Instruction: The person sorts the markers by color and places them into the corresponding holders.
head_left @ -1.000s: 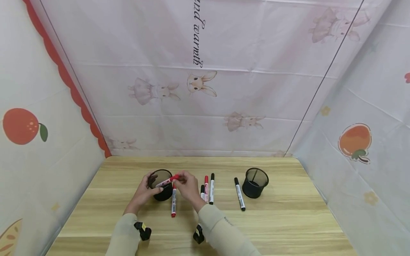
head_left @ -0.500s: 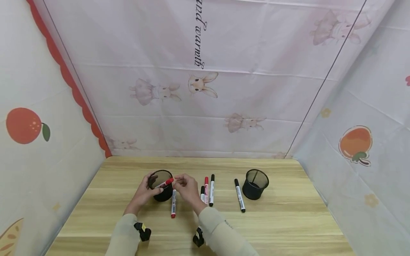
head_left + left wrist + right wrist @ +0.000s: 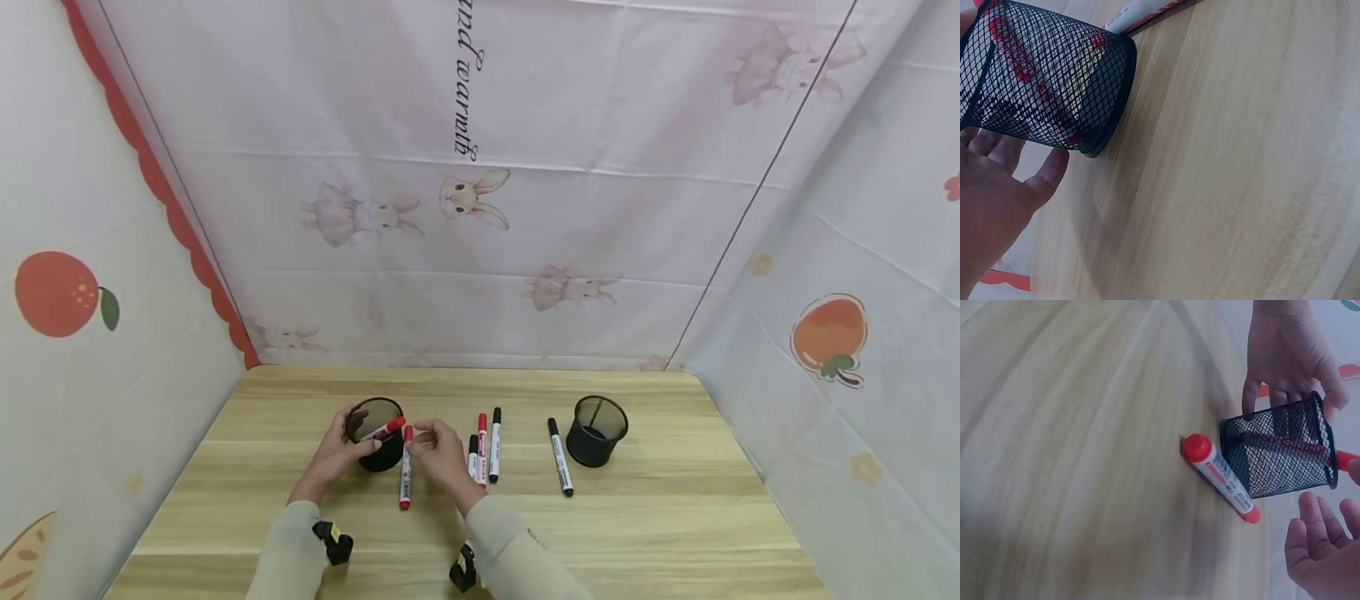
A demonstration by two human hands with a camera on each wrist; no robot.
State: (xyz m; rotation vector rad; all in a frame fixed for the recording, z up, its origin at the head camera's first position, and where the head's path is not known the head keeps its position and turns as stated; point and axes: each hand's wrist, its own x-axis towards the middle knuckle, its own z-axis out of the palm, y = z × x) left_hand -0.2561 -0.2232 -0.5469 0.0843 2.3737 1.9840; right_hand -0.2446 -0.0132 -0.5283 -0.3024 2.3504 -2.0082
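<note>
A black mesh pen cup (image 3: 385,458) stands at the left of the table, gripped by my left hand (image 3: 330,460) with the thumb at its near side. Inside the cup leans a red-capped marker (image 3: 395,425), its cap sticking out over the rim. In the right wrist view, my right hand (image 3: 1325,550) is beside the cup's mouth, fingers extended, thumb tip close to the red cap. From the head, the right hand (image 3: 441,457) is just right of the cup. A second red marker (image 3: 1225,480) lies on the table against the cup's base, between the hands.
Right of my right hand lie a red marker (image 3: 482,454) and black markers (image 3: 495,450) side by side. Farther right, another black marker (image 3: 560,458) lies next to a second mesh pen cup (image 3: 592,446). Printed cloth walls (image 3: 480,317) border the wooden table (image 3: 660,517).
The red marker has slipped from my right hand's pinch and dropped lower into the cup. My right hand has drawn back slightly down and right; the left stays on the cup.
</note>
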